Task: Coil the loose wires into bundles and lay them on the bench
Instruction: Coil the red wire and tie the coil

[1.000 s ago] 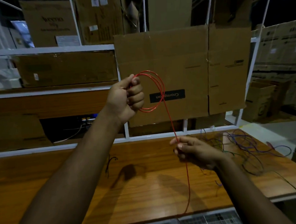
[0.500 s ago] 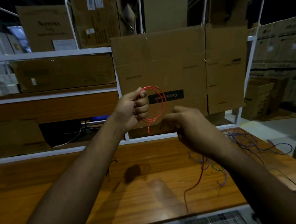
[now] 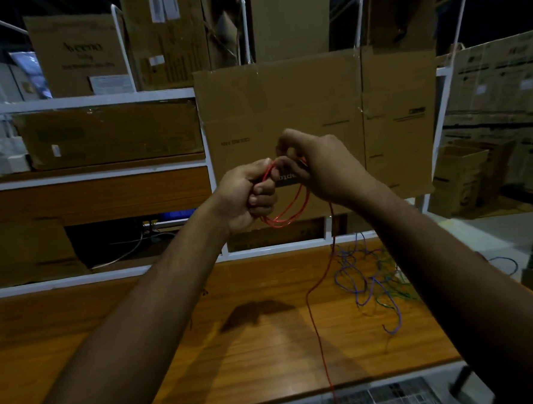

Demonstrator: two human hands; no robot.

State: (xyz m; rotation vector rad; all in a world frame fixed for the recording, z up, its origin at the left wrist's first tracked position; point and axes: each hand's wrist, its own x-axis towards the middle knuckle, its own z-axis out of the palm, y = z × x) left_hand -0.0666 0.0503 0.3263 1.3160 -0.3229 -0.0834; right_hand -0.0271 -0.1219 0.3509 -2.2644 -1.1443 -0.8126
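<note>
- Your left hand point(image 3: 248, 194) fingers clench the red wire point(image 3: 291, 214) coil above the bench point(image 3: 142, 328).
- Your right hand point(image 3: 322, 167) pinches the coil's top.
- Mid-winding; next, gather the tail hanging past the front edge.

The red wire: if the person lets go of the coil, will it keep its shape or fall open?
The red wire looks thin and floppy: its tail hangs limp over the bench. It probably springs open, since the left hand grips the loops together.
</note>
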